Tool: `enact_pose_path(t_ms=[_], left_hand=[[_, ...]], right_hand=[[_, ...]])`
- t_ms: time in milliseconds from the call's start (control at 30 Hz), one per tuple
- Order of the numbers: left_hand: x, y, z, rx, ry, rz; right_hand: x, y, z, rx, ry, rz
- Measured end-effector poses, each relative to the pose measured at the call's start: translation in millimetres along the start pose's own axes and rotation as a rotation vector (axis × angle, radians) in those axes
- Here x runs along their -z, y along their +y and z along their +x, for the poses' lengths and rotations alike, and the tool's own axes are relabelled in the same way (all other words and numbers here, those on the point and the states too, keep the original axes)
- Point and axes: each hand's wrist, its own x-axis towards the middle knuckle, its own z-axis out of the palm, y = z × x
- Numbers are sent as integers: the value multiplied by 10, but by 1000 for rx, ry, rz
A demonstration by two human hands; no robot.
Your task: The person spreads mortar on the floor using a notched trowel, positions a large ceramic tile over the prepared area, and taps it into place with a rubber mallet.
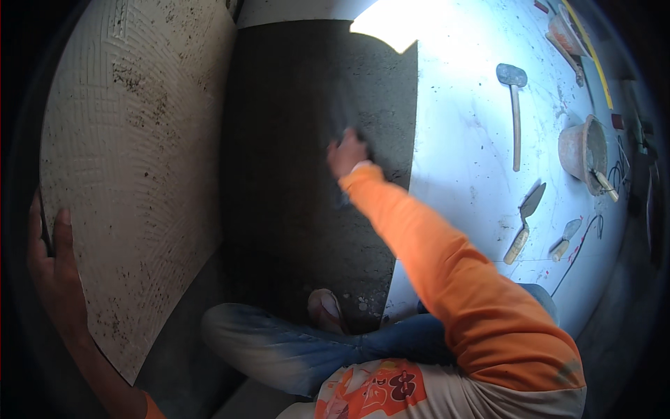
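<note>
My left hand (52, 258) grips the edge of a large tile (139, 140) that stands up on the left, its back toward me with a ridged pattern and dark specks. My right hand (348, 151), in an orange sleeve, reaches out over a dark grey patch of rough floor (279, 140) between that tile and white marbled floor tiles (460, 119). Its fingers are curled on a long grey thing, smeared by motion, that I cannot make out. My crossed legs in jeans and a sandalled foot (325, 307) are at the bottom of the patch.
On the white tiles at the right lie a mallet (511, 77), a pointed trowel (530, 206), a smaller trowel (565, 237) and a dark wire (579, 258). A bucket (576, 150) with a tool stands beside them. Another container (567, 35) and a yellow bar (593, 63) are at the top right.
</note>
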Motion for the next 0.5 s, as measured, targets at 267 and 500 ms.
enact_pose_path(t_ms=[267,500], left_hand=[[-19,95,4,4,25,-66],[-52,38,-38,99,-36,-87]], right_hand=[[-11,294,-533,9,210,188],[266,750,-563,-221,280,141]])
